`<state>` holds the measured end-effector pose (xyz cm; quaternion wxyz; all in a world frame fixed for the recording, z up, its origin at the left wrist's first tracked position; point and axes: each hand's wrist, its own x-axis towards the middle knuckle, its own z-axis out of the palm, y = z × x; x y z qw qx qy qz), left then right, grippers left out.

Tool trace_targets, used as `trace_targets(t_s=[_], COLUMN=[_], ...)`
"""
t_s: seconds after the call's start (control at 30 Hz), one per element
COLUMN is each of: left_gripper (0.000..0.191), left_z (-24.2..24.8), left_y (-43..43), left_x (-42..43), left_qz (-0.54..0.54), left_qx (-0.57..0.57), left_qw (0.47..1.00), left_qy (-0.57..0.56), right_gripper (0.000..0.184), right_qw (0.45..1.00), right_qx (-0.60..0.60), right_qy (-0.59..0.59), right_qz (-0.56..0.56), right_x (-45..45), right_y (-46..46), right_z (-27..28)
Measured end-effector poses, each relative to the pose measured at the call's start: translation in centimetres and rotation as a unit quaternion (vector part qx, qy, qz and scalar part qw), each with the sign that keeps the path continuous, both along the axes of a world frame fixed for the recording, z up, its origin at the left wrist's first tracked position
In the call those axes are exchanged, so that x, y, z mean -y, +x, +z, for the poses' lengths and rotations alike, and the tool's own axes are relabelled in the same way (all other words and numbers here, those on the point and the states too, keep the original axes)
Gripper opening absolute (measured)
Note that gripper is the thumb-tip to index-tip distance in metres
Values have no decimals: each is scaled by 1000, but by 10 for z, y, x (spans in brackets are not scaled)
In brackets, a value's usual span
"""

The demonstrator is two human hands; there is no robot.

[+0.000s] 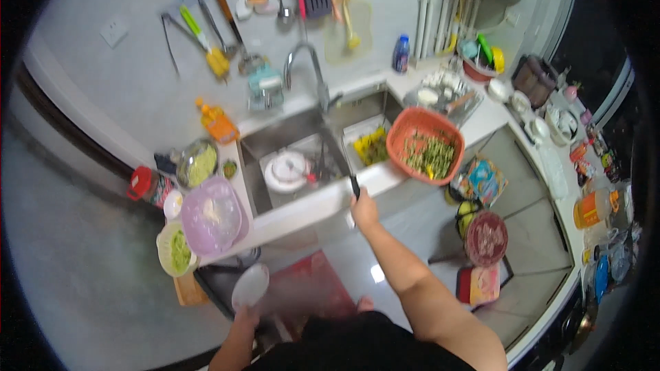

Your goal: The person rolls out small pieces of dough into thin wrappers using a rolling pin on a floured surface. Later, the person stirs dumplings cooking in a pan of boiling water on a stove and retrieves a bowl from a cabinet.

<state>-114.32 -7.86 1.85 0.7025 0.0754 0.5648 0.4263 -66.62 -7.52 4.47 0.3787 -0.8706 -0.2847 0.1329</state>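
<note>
My left hand grips a white oval plate, held low in front of the counter's left part. With my right hand I grasp a black handle over the sink's front edge; the tool's far end cannot be made out. In the left basin of the steel sink lie stacked white dishes. The right basin holds a white tray with yellow and dark green scraps. An orange plastic basin of chopped greens stands at the sink's right front corner.
A faucet rises behind the sink. At left are a lilac basin, a white colander of shredded greens and a steel bowl. Stools bearing containers stand right of me. A red mat lies on the floor.
</note>
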Motion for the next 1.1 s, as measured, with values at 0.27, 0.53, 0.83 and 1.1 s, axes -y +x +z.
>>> trace_targets(t_s=[0.27,0.53,0.83,1.1], left_gripper=[45,46,50,51], left_z=[125,133,164,147], left_y=[27,125,236,273], left_x=[38,-60,-149,-142], left_qz=[-389,-433,-366,-377], left_qx=[-30,-137,-38,43], left_qw=[920,891,929,925], left_qy=[28,22,40,11], right_gripper=[29,32,34,35], right_qw=[994,991,990,987], right_qx=[-40,-30,-52,-130], right_qy=[13,28,40,49], right_qz=[-101,-125,-128,-77], right_x=[-8,-59,-92,-115], right_y=[39,87,135,191], right_z=[0,-11,-13,27])
